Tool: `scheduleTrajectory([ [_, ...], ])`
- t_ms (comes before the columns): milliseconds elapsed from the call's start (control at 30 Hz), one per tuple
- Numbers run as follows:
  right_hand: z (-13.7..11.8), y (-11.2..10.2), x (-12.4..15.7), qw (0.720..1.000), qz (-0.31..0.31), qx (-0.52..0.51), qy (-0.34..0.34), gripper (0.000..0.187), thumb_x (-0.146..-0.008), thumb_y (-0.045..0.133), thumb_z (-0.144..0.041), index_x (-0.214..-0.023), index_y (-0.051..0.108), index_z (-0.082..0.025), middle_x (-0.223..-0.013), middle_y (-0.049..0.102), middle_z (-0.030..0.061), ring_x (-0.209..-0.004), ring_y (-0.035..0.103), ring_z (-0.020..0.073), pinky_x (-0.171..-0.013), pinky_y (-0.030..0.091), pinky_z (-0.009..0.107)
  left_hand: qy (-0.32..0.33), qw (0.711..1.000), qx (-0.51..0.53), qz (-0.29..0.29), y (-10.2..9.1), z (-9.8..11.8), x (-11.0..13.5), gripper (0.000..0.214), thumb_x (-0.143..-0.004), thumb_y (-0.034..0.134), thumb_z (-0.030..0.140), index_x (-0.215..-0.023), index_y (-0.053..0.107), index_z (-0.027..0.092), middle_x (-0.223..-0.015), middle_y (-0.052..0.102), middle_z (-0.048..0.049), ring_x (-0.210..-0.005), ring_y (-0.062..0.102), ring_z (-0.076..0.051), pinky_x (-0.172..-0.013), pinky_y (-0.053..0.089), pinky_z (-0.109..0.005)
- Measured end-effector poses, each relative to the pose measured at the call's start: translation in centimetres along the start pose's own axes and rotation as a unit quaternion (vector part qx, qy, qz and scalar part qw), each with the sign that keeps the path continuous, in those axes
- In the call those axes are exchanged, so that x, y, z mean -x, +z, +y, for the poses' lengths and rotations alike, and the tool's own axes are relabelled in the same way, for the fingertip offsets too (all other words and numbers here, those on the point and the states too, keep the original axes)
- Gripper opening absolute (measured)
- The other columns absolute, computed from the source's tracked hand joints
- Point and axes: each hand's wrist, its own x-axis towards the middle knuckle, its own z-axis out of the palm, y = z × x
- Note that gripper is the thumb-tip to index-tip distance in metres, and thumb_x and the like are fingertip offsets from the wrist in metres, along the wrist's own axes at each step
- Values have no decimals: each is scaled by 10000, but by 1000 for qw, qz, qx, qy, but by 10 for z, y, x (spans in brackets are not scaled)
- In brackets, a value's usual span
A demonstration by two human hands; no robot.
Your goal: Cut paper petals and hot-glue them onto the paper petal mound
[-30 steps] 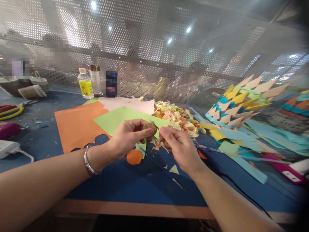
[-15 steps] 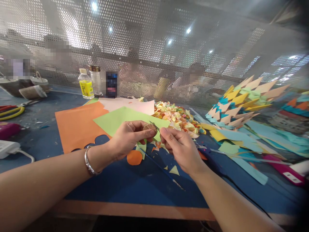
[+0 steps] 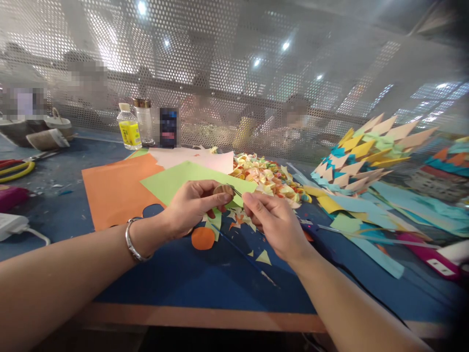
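Note:
My left hand [image 3: 198, 205] is closed, pinching a small round brown piece [image 3: 222, 189] between thumb and fingers. From its right edge a thin dark strip or wire [image 3: 236, 191] runs to my right hand [image 3: 271, 220], whose thumb and forefinger are closed on its other end. Its exact kind is too small to make out. Both hands hang just above the near corner of a light green paper sheet [image 3: 183, 178]. Below them on the table lie an orange paper disc [image 3: 202, 238], a slim blue paintbrush [image 3: 244, 253] and small paper scraps [image 3: 264, 257].
An orange sheet [image 3: 117, 188] lies left, a heap of folded paper bits [image 3: 262, 173] behind. At the back stand a bottle [image 3: 129, 131], a glass jar [image 3: 146, 124] and a phone [image 3: 168, 128]. A spiky paper piece [image 3: 355, 156] and a power strip [image 3: 432, 256] are at right.
The brown piece has tilted a little in my left hand, and the dark strip shows more clearly between the hands. Both hands stay nearly in place; the view has shifted slightly.

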Motion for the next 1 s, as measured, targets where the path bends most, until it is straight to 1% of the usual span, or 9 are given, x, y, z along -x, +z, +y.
scheduleTrajectory([
  [200, 2, -2, 0, 1000, -5, 17, -9, 468, -888, 563, -552, -599, 423, -212, -532, 203, -81, -440, 168, 72, -423, 126, 279, -5, 1000, -7, -14, -1, 0, -1, 192, -789, 693, 327, -798, 654, 139, -712, 629, -16, -675, 620, -117, -559, 451, -210],
  [300, 1, -3, 0, 1000, -1, 23, -17, 476, -880, 574, -552, -588, 420, -210, -532, 222, -76, -444, 182, 73, -424, 132, 278, 9, 1000, -10, -14, -2, -3, -3, 200, -781, 702, 328, -768, 656, 134, -675, 621, -9, -611, 577, -95, -555, 441, -212],
  [400, 0, -4, 0, 1000, 4, 24, -16, 474, -878, 581, -549, -585, 429, -208, -527, 224, -76, -447, 189, 73, -424, 137, 276, 16, 1000, 2, -11, -3, -5, -3, 203, -772, 713, 317, -714, 642, 135, -633, 576, 14, -555, 505, -69, -532, 412, -200],
  [500, -1, -5, 0, 1000, 4, 22, -9, 466, -883, 573, -550, -592, 448, -208, -520, 222, -76, -447, 190, 75, -426, 141, 275, 11, 1000, 17, -14, -4, -3, -3, 207, -762, 724, 295, -675, 626, 134, -634, 553, 18, -555, 481, -61, -521, 401, -185],
  [600, -1, -5, 0, 999, 7, 31, -8, 456, -878, 576, -553, -601, 471, -206, -536, 260, -65, -464, 218, 82, -432, 159, 275, 6, 1000, 14, -18, -5, -1, -3, 224, -740, 742, 303, -657, 627, 129, -651, 568, 3, -559, 475, -64, -502, 400, -178],
  [733, 1, -6, -1, 998, 10, 56, -25, 455, -881, 574, -550, -602, 476, -204, -561, 316, -49, -487, 262, 89, -444, 200, 275, 3, 999, 4, -33, -8, 1, -4, 215, -725, 756, 321, -685, 668, 130, -647, 573, 1, -556, 477, -65, -479, 404, -170],
  [900, 1, -7, -1, 995, 6, 85, -43, 465, -896, 555, -543, -589, 458, -207, -552, 313, -49, -489, 293, 92, -452, 227, 272, -1, 999, -2, -52, -13, 0, -6, 175, -737, 748, 305, -715, 705, 136, -606, 562, 7, -539, 475, -65, -470, 400, -169],
  [1000, 0, -8, -1, 995, -2, 95, -43, 479, -904, 542, -544, -578, 441, -207, -535, 295, -54, -483, 281, 90, -451, 221, 273, -12, 998, -3, -64, -15, -1, -7, 173, -733, 749, 302, -783, 728, 138, -637, 584, -1, -543, 478, -64, -471, 398, -171],
])
